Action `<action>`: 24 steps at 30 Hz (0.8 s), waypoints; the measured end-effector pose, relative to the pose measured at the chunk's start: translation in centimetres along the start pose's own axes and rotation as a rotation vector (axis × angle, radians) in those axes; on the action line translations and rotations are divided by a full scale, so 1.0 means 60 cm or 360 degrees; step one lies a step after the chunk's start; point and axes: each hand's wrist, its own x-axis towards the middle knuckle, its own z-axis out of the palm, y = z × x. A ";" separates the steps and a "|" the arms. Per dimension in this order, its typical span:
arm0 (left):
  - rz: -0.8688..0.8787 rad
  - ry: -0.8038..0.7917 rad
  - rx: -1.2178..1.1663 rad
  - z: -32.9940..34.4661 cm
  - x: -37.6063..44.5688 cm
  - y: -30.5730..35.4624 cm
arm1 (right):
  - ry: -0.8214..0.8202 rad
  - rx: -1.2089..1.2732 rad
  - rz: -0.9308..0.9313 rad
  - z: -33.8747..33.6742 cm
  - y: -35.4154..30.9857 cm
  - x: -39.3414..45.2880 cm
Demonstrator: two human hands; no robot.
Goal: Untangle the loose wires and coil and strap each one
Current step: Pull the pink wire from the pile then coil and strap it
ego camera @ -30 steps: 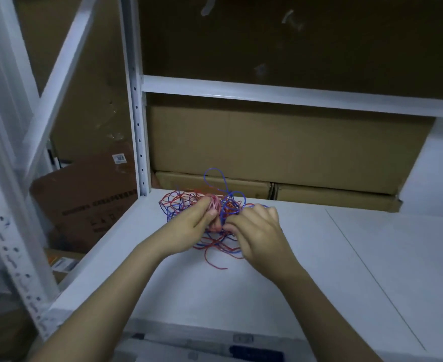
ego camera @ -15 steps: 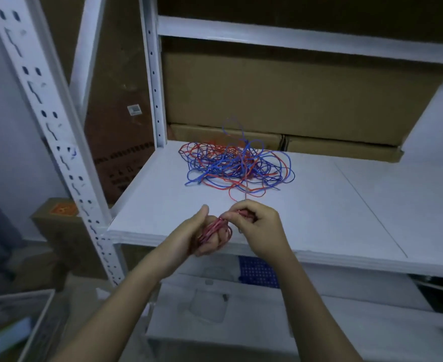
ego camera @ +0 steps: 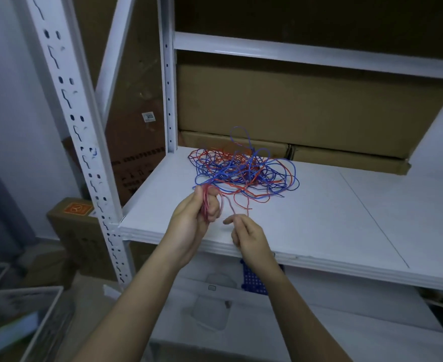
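A tangle of red and blue wires (ego camera: 243, 168) lies on the white shelf board (ego camera: 332, 218), near its back left corner. My left hand (ego camera: 194, 218) grips a small bundle of red wire loops (ego camera: 205, 202) above the shelf's front edge; strands run from it up into the tangle. My right hand (ego camera: 246, 236) is just to the right, fingers curled, and pinches a thin pinkish-red strand (ego camera: 229, 206) that leads back to the bundle.
Cardboard boxes (ego camera: 306, 105) fill the back of the shelf. White perforated uprights (ego camera: 84, 142) stand at the left. A blue perforated item (ego camera: 254, 278) sits on the lower level. A box with an orange label (ego camera: 78, 210) and a bin (ego camera: 19, 317) are on the floor left.
My hands pulled back from the tangle toward the shelf's front edge with the red loops. My right hand has moved apart from the left, drawing a strand out.
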 end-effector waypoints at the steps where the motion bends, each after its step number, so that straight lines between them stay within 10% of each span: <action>1: 0.0044 0.0042 0.0002 0.001 0.009 -0.003 | -0.0024 -0.0089 0.0000 -0.003 0.009 0.000; 7: 0.0119 0.0293 0.0633 0.004 0.058 -0.032 | -0.0324 -0.0863 -0.0345 -0.032 0.019 0.009; 15: -0.0041 0.0040 0.1742 0.007 0.091 -0.100 | -0.0456 -0.0930 -0.0684 -0.100 0.017 0.044; 24: -0.0144 -0.0184 0.1914 0.039 0.091 -0.132 | -0.0269 -0.0974 -0.0853 -0.167 0.036 0.088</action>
